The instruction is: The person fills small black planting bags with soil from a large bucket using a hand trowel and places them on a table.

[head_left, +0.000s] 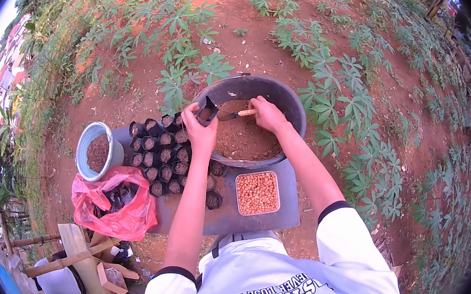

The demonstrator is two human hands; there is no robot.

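Observation:
My left hand [200,129] is closed around a black plastic seedling bag [207,111] with some soil inside, held at the left rim of a large dark bucket [298,111]. In my right hand [268,113] is the wooden handle of a small trowel [238,114], its blade pointing left towards the bag's mouth. Loose brown soil [240,140] fills the lower part of the bucket beneath both hands. Left of my left forearm, several soil-filled seedling bags [150,159] stand in rows on the table.
On the grey table [226,223] sits a square container of corn kernels [257,193]. A pale bucket of soil [114,154] and a pink plastic bag [140,220] holding black plastic are at the left. Leafy plants [329,108] grow in the reddish ground beyond.

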